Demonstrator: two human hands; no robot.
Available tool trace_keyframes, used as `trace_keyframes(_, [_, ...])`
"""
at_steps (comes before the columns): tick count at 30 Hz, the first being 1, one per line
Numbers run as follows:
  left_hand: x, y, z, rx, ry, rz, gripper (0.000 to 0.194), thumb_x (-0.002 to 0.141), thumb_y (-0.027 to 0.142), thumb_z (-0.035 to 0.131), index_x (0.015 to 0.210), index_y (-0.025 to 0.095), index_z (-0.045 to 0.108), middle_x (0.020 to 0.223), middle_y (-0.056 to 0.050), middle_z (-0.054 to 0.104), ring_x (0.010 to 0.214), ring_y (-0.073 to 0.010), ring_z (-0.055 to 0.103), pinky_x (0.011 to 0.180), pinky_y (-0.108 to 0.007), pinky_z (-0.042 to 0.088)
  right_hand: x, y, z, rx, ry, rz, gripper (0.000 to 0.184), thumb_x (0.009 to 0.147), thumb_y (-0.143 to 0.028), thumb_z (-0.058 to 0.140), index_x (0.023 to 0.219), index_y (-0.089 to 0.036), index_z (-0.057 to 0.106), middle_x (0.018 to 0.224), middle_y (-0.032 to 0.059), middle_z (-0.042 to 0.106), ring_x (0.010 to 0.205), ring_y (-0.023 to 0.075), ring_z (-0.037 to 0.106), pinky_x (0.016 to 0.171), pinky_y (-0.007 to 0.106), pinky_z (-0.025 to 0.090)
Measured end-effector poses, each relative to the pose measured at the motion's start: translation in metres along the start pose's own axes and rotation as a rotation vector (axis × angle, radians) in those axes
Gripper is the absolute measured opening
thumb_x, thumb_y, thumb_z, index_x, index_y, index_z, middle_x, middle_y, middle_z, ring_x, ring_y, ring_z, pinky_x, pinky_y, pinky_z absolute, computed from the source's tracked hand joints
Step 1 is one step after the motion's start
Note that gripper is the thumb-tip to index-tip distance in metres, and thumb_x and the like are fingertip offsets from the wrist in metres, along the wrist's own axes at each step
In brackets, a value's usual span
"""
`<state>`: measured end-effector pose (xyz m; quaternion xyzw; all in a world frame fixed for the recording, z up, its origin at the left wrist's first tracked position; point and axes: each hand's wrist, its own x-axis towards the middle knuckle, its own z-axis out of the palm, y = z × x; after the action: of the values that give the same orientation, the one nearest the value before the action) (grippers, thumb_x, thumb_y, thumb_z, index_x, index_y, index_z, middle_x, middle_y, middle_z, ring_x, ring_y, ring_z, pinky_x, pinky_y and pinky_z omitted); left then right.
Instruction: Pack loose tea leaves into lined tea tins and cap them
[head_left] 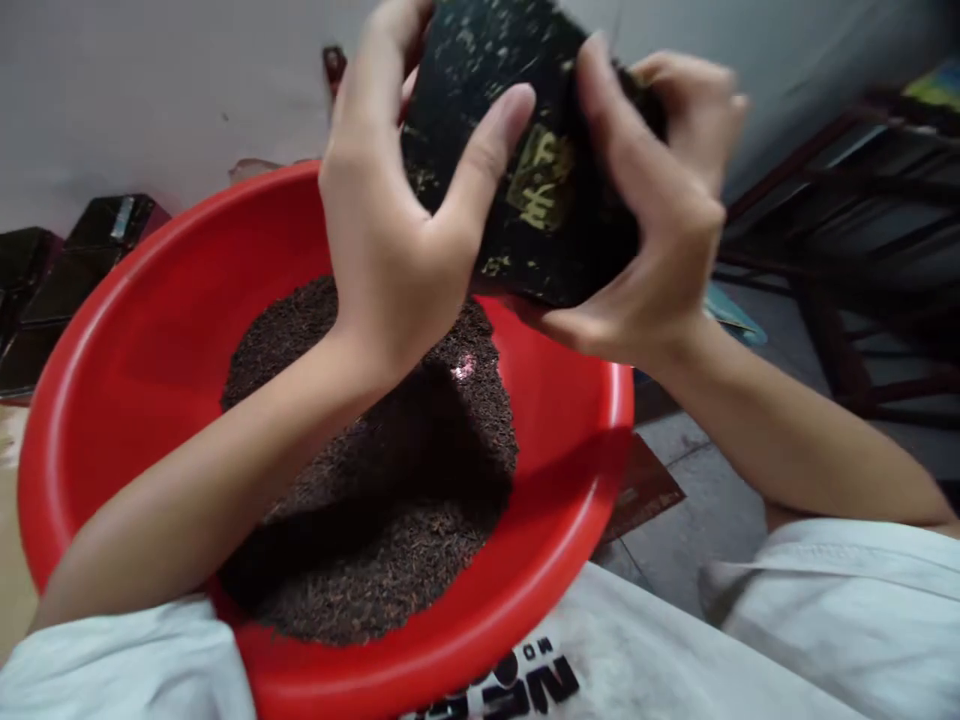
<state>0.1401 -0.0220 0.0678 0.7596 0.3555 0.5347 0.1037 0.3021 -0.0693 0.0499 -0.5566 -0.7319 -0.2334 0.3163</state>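
Note:
Above a large red basin [75, 430], both my hands grip a dark, box-shaped tin [517, 190] with gold flecks and yellow characters on its side. My left hand [397, 210] clasps it from the left, thumb pressed across the front face. On the other side, my right hand [652, 200] wraps round its edge, with the thumb underneath and fingers along the side and top. The tin is held tilted, and its upper end runs out of view. Loose dark, dried leaf-like bits, resembling tea [375, 590], lie in the basin, partly in shadow.
Several similar dark boxes [97, 240] stand at the left beside the basin. Dark racks [847, 220] line the right side. A brown flat piece [641, 490] lies on the grey tiled floor [709, 480]. Behind the basin rises a pale wall [172, 90].

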Motion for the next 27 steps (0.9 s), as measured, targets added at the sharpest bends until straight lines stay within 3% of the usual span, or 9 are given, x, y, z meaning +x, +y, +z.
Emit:
trace_keyframes(4, [0.024,0.037,0.036,0.041,-0.097,0.088,0.045,0.087,0.045,0.042,0.123,0.02,0.05,0.124,0.009,0.056,0.13,-0.0186,0.043,0.11,-0.03,0.029,-0.015,0.035,-0.027,-0.144,0.276,-0.006,0.09,0.066,-0.069,0.05,0.144,-0.028,0.031,0.124,0.0066,0.041,0.121,0.0315,0.043,0.108,0.039,0.029])
trace_keyframes(9, [0.033,0.062,0.101,-0.209,-0.25,0.166,0.05,0.093,0.03,0.044,0.135,0.003,0.036,0.138,-0.003,0.048,0.132,-0.0084,0.039,0.11,-0.017,0.028,-0.044,0.072,-0.044,-0.107,0.205,0.258,0.089,0.07,-0.059,0.053,0.145,-0.017,0.032,0.131,0.016,0.034,0.128,0.0484,0.028,0.106,0.061,0.018])
trace_keyframes(11, [0.032,0.062,0.137,-0.316,-0.362,0.123,0.051,0.093,0.027,0.047,0.134,0.0,0.037,0.137,-0.01,0.049,0.133,-0.0151,0.039,0.111,-0.022,0.028,-0.061,0.09,-0.035,-0.181,0.17,0.353,0.088,0.068,-0.053,0.057,0.143,-0.013,0.035,0.128,0.0197,0.037,0.125,0.046,0.033,0.107,0.06,0.019])
trace_keyframes(13, [0.027,0.054,0.176,-0.345,-0.476,-0.012,0.043,0.091,0.024,0.05,0.13,0.007,0.043,0.133,-0.012,0.051,0.133,-0.0257,0.039,0.112,-0.035,0.028,-0.08,0.11,-0.016,-0.231,0.095,0.479,0.087,0.068,-0.05,0.057,0.144,-0.015,0.034,0.129,0.0196,0.038,0.123,0.0445,0.034,0.105,0.062,0.022])
trace_keyframes(15, [0.019,0.044,0.213,-0.324,-0.566,-0.128,0.038,0.087,0.02,0.054,0.124,0.011,0.048,0.13,-0.014,0.053,0.13,-0.0319,0.041,0.111,-0.042,0.027,-0.101,0.129,0.008,-0.201,0.0,0.573,0.086,0.069,-0.05,0.055,0.145,-0.02,0.03,0.131,0.018,0.036,0.123,0.0452,0.032,0.101,0.067,0.024])
trace_keyframes(17, [0.01,0.034,0.242,-0.222,-0.701,-0.216,0.044,0.079,0.018,0.063,0.119,0.005,0.051,0.126,-0.021,0.053,0.125,-0.0372,0.044,0.107,-0.046,0.03,-0.121,0.142,0.03,-0.149,-0.033,0.662,0.086,0.067,-0.05,0.057,0.144,-0.02,0.033,0.13,0.018,0.035,0.122,0.0441,0.033,0.098,0.068,0.027])
trace_keyframes(22, [-0.006,0.028,0.271,0.086,-0.987,-0.248,0.054,0.083,0.024,0.061,0.128,0.001,0.043,0.126,-0.024,0.052,0.119,-0.034,0.05,0.099,-0.04,0.039,-0.15,0.156,0.062,-0.04,-0.06,0.847,0.086,0.055,-0.042,0.068,0.134,-0.015,0.048,0.12,0.0171,0.04,0.116,0.0375,0.037,0.098,0.056,0.036])
trace_keyframes(24, [-0.008,0.034,0.274,0.228,-1.012,-0.221,0.057,0.088,0.026,0.054,0.136,0.002,0.035,0.131,-0.024,0.048,0.121,-0.0323,0.048,0.099,-0.038,0.039,-0.148,0.161,0.068,-0.019,-0.042,0.894,0.082,0.055,-0.04,0.07,0.13,-0.013,0.052,0.119,0.0172,0.041,0.115,0.0363,0.038,0.098,0.053,0.036])
trace_keyframes(27, [-0.012,0.046,0.28,0.406,-1.001,-0.103,0.052,0.092,0.029,0.044,0.139,0.007,0.034,0.138,-0.023,0.041,0.127,-0.035,0.041,0.102,-0.045,0.036,-0.139,0.171,0.075,0.0,0.006,0.976,0.06,0.069,-0.031,0.062,0.126,-0.014,0.055,0.12,0.0169,0.044,0.116,0.0336,0.04,0.1,0.051,0.035])
